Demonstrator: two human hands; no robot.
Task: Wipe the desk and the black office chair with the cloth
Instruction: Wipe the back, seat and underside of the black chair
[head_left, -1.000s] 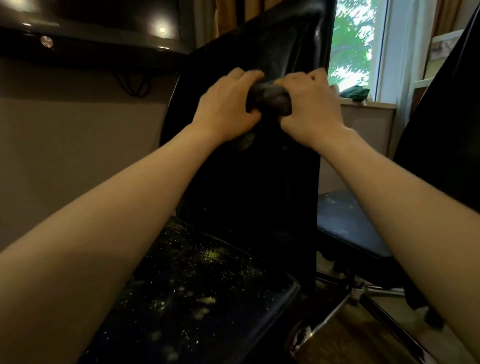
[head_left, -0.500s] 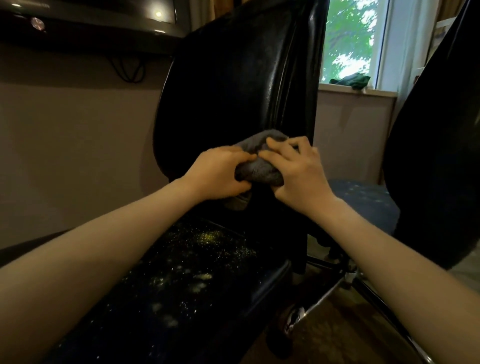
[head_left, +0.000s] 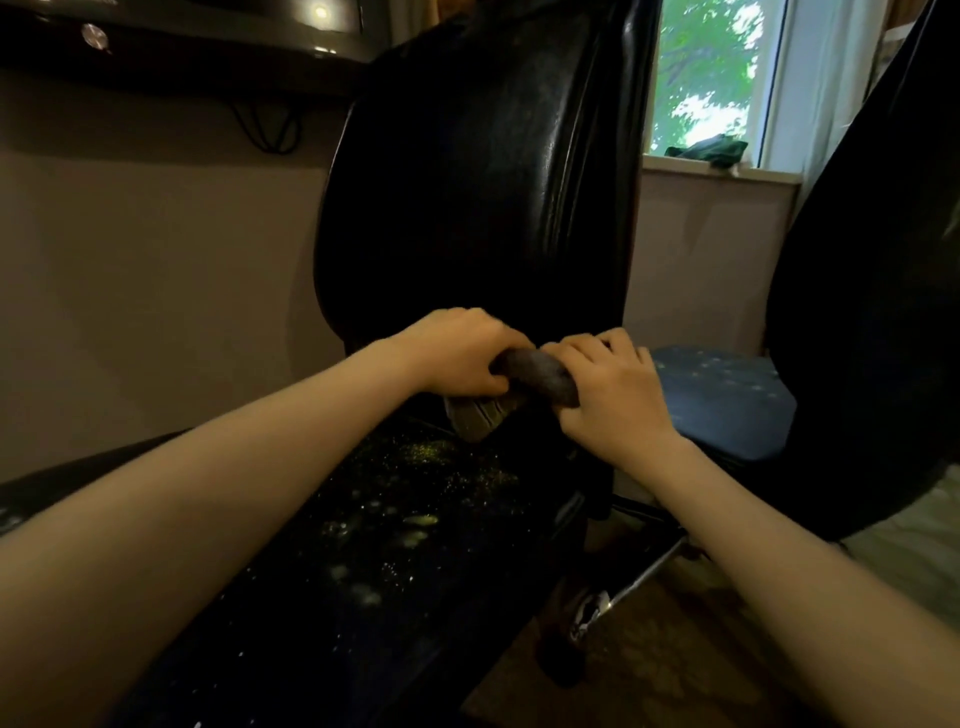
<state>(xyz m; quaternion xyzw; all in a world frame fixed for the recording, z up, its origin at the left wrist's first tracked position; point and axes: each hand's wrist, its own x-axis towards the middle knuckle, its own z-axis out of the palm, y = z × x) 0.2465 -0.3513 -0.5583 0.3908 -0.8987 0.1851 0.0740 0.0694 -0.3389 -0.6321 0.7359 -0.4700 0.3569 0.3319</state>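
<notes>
Both hands (head_left: 457, 353) (head_left: 613, 395) have slid down the black office chair (head_left: 493, 171), fingers curled gripping the cloth (head_left: 537, 374); press firmly, then sweep the crumbed seat (head_left: 395, 519).

Gripping the cloth (head_left: 540, 375) between them, the left hand (head_left: 457, 353) and right hand (head_left: 615, 397) have slid from the top of the black office chair's backrest (head_left: 483, 182) down to its base, just above the seat (head_left: 395, 525).

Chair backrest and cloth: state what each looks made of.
Chair backrest: looks like black leather or vinyl, glossy; window light glints along its creases and seam. Cloth: seems a soft, matte grey fabric, perhaps terry; it bunches into a roll, with a ribbed edge hanging below.
</notes>
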